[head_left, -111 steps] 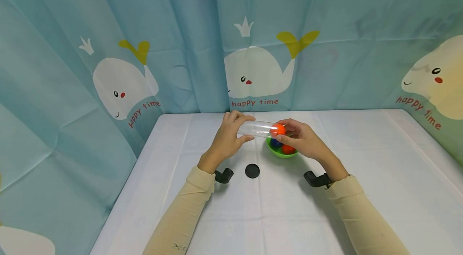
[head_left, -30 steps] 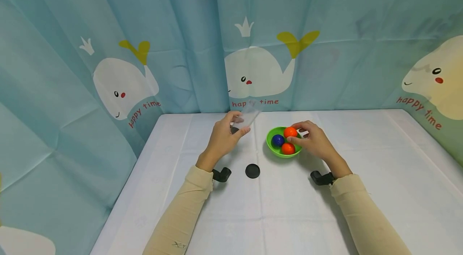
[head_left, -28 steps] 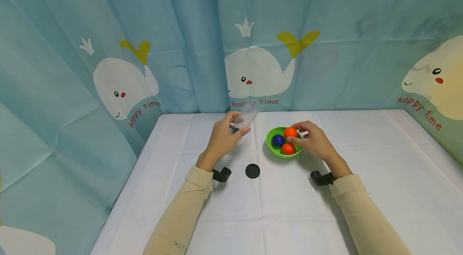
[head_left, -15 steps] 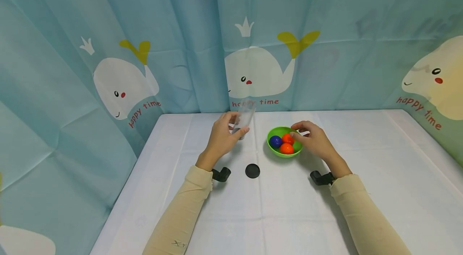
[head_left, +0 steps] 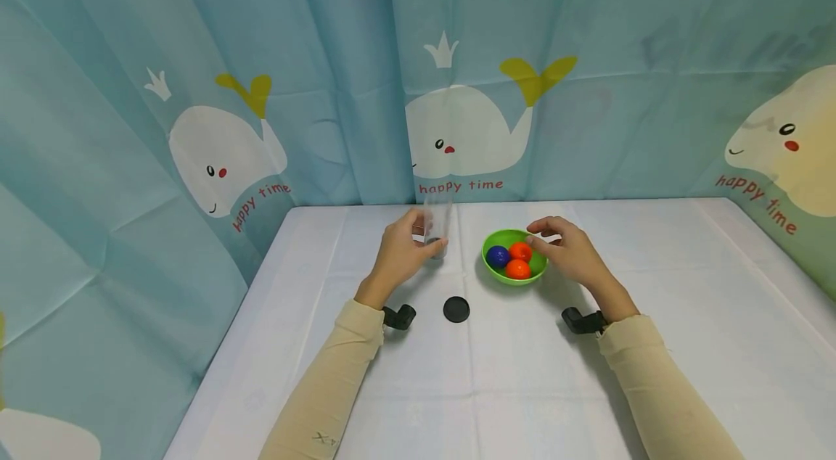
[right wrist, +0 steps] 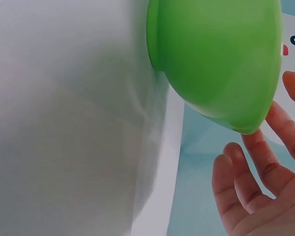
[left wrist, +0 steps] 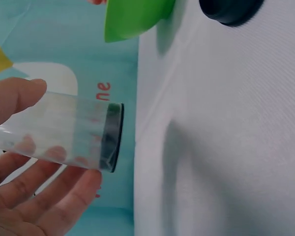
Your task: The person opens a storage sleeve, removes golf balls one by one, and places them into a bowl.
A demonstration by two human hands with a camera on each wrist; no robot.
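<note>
My left hand [head_left: 400, 251] grips a clear plastic tube [head_left: 440, 217] with a black cap at its lower end. The tube stands about upright, and in the left wrist view its black base [left wrist: 112, 137] hangs slightly above the table; no ball shows inside. My right hand [head_left: 570, 251] is at the right rim of a green bowl [head_left: 538, 265], its fingers loosely bent and holding nothing. In the bowl lie a blue ball [head_left: 498, 257], an orange ball [head_left: 520, 251] at the back and another orange ball [head_left: 518, 270] in front.
A round black lid [head_left: 456, 309] lies on the white-covered table [head_left: 470, 387], in front of the tube and bowl. Behind the table's far edge hangs a blue curtain [head_left: 353, 119] printed with whales.
Earlier both hands held the tube sideways over the bowl, an orange ball at its mouth. That ball now lies in the bowl, released by my right hand. The tube has turned upright and lowered.
</note>
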